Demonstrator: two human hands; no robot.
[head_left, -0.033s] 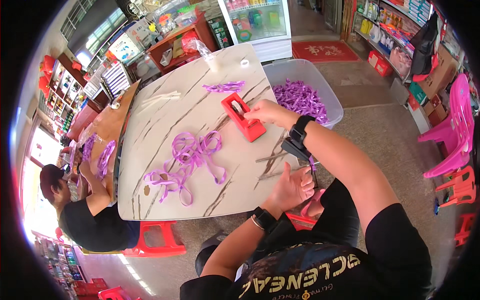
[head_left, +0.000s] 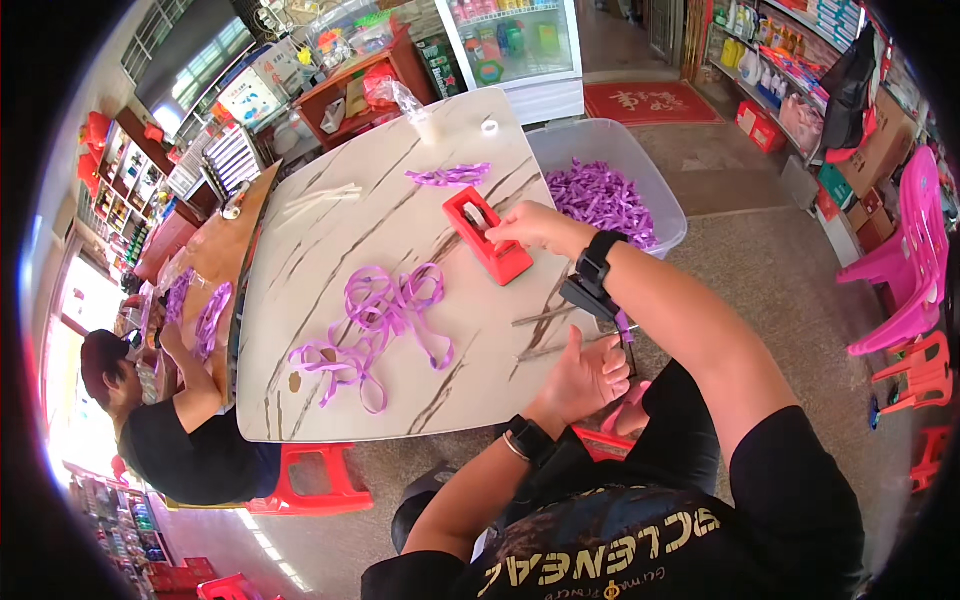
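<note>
My right hand (head_left: 535, 228) is closed, with its fingertips pinched at the tape in a red tape dispenser (head_left: 508, 262) on the marble-patterned table (head_left: 330, 235). The tape end between the fingertips is mostly hidden. Near the table's right edge my left hand (head_left: 585, 375) is raised palm up, its fingers curled and the thumb standing apart; what the fingers hold, if anything, is hidden. Just above it juts a black block-shaped device (head_left: 588, 297) with a bit of purple strap (head_left: 624, 325) beside it. Looped purple straps (head_left: 370, 310) lie to the left, and a smaller purple bundle (head_left: 448, 175) lies beyond the dispenser.
A clear plastic tub (head_left: 665, 195) full of purple straps stands against the table's right side. White strips (head_left: 320, 197), a tape roll (head_left: 489, 127) and a bagged cup (head_left: 428, 128) sit on the table. A co-worker (head_left: 180, 420) sits at the left; pink chairs (head_left: 905, 250) stand right.
</note>
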